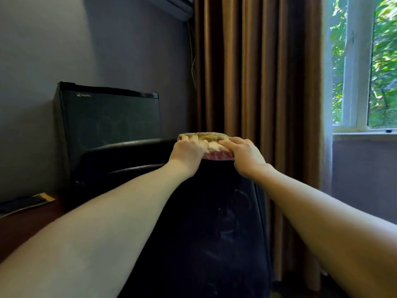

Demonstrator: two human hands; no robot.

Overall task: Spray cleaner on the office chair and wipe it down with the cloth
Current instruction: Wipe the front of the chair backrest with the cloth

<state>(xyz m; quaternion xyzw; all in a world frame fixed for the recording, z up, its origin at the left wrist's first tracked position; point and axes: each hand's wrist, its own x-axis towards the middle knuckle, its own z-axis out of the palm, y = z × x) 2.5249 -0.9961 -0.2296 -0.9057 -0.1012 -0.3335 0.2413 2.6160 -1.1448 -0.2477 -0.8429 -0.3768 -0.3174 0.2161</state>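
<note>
- Black office chair (214,222) fills the lower middle of the view, its backrest upright and facing the camera.
- Cloth (211,140), tan on top with white and red showing below, lies folded over the top edge of the backrest, near its right corner.
- Left hand (188,150) grips the cloth's left end, with the fingers curled down onto it at the chair's top edge.
- Right hand (245,155) grasps the cloth's right end. The thumb lies across the front of it, and the other fingers go over the top edge, mostly hidden.
- Both hands sit close together with a strip of cloth between them, and both bare forearms reach in from the bottom corners.
- Dark small fridge (107,117) stands against the grey wall (86,39) behind the chair on the left.
- Brown curtain (257,72) hangs behind the chair, with a white-framed window (355,82) to its right.
- Reddish-brown tabletop (19,231) shows at the left edge.
</note>
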